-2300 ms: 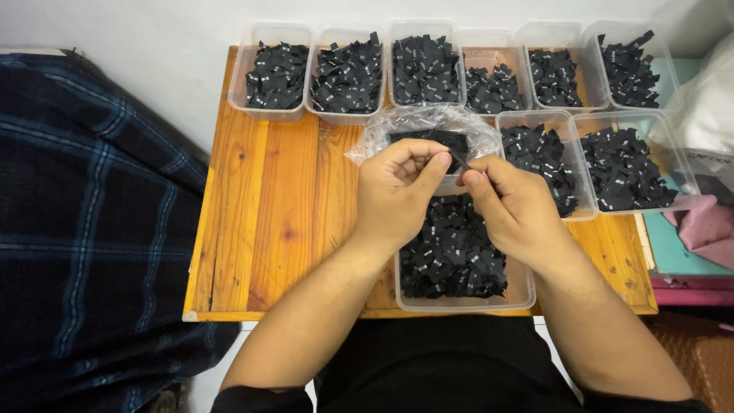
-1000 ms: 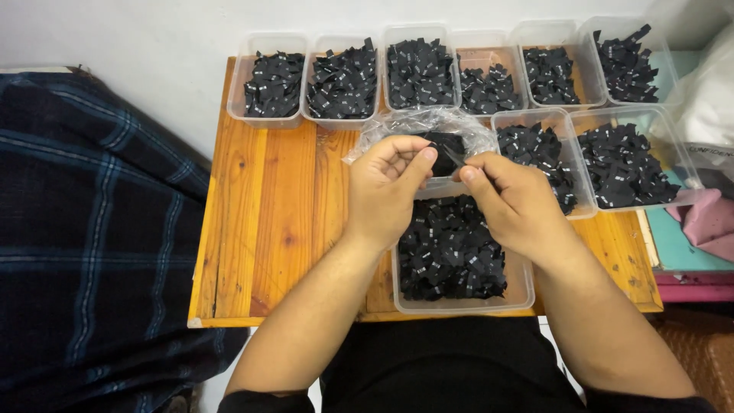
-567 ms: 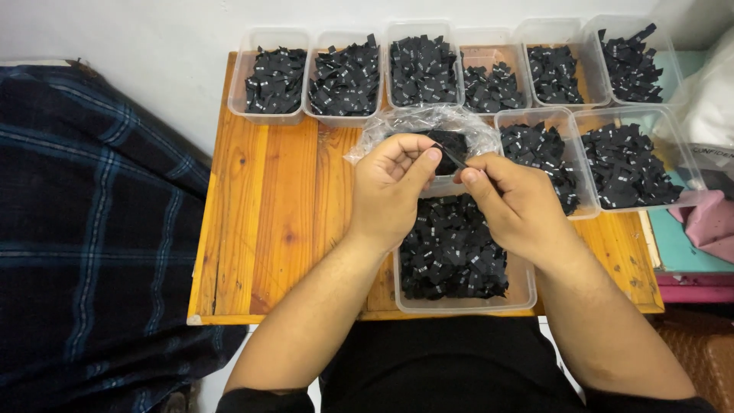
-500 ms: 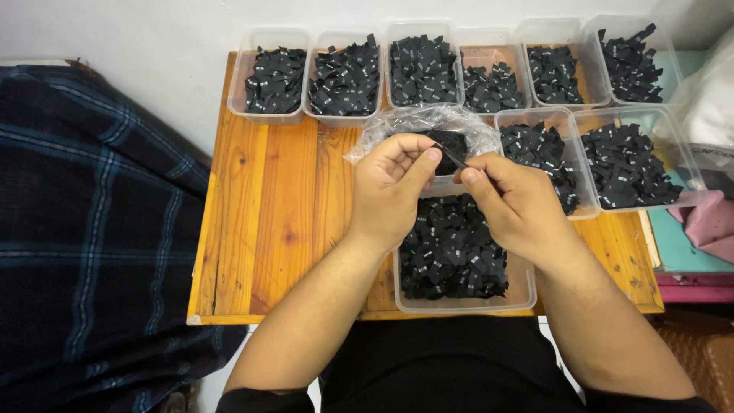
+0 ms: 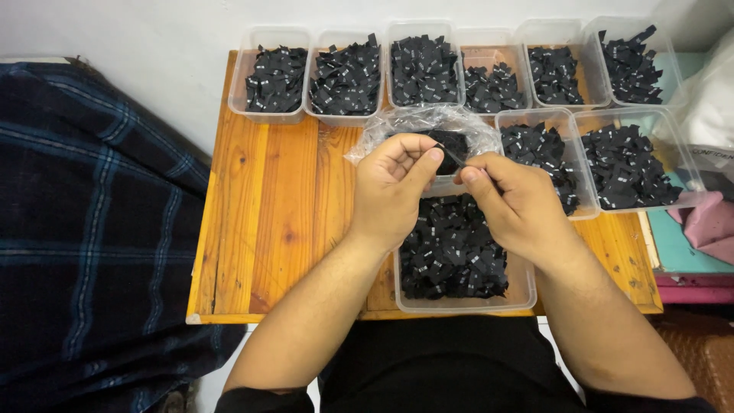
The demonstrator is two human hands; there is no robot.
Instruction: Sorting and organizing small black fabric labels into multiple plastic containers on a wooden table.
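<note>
Both hands meet over the middle of a small wooden table [image 5: 267, 214]. My left hand [image 5: 394, 187] and my right hand [image 5: 520, 203] pinch a thin black fabric label [image 5: 453, 157] between their fingertips. Just behind the fingers lies a crumpled clear plastic bag [image 5: 417, 122] with more black labels in it. Under my wrists stands a clear plastic tub [image 5: 524, 287] full of small black labels with white marks.
Several clear tubs of black labels line the table's far edge [image 5: 277, 80] and right side [image 5: 631, 164]. A dark plaid blanket [image 5: 92, 229] lies to the left. Pink and teal things [image 5: 699, 229] sit at the right. A white wall runs behind.
The hands have stayed over the bag and tub; the fingers have shifted slightly while working the label between them.
</note>
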